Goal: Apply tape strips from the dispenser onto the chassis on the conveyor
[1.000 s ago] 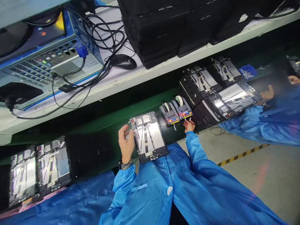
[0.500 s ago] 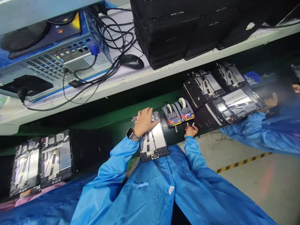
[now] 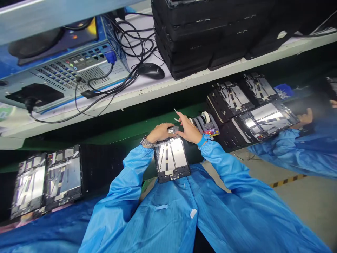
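An opened tablet (image 3: pixel 172 154) with bare inner parts, a silvery plate and dark ribbon strips lies at the bench's front edge, against my lap. My left hand (image 3: pixel 160 133) grips its far left end, fingers bent over the edge. Over the far right end is my right hand (image 3: pixel 191 130), its thumb close to my left thumb. Small white tape strips (image 3: pixel 176 119) stick out from the right fingertips. Just right of that hand stand two tape dispensers (image 3: pixel 209 127), the nearer one partly hidden by it. What lies under my fingers is hidden.
Two more opened tablets (image 3: pixel 64 177) lie at the left. Stacked tablets (image 3: pixel 233 98) fill the right side, beside a co-worker's blurred hand (image 3: pixel 305 116). Above runs a shelf (image 3: pixel 131 96) with a computer case (image 3: pixel 79 70), cables, a mouse (image 3: pixel 151 71) and black stacks (image 3: pixel 189 45).
My right hand has come from in front of the dispensers to the tablet's far end, carrying the tape strips. My left hand has changed from lying spread to bending over the far edge.
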The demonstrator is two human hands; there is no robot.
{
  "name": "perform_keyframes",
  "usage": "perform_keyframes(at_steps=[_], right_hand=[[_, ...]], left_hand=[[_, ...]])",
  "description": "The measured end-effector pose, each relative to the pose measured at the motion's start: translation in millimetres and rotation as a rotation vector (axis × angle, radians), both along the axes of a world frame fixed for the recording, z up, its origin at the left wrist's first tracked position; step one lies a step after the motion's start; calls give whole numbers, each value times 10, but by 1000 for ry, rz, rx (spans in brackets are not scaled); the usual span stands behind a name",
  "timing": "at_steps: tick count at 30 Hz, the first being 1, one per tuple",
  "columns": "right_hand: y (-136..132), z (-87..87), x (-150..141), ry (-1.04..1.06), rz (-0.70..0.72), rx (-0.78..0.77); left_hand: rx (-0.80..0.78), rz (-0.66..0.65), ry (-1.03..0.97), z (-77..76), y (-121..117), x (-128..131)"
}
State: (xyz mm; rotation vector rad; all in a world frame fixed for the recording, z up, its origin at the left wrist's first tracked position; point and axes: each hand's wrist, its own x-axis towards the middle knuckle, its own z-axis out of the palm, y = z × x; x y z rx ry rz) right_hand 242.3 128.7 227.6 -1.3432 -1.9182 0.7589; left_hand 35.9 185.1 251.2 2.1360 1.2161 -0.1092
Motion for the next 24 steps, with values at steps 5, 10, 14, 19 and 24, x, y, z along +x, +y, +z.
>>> perform_keyframes(at_steps=[5,10,14,19,24], right_hand=[[14,20,30,-101,95,-14],[104,69,114,-10,107,-37],[189,139,208,208,168,-212],[214,204,84,52,389,-408],[235,286,-86,-230,338,-357]], left_hand=[[-49,1,-18,-27,40,-16],[-89,41,-49,-19,45,-27],[-119,73,-75,-18,57,-20],[-149,73,-88,-5,96,6],[-156,84,-103,20,100,-11]])
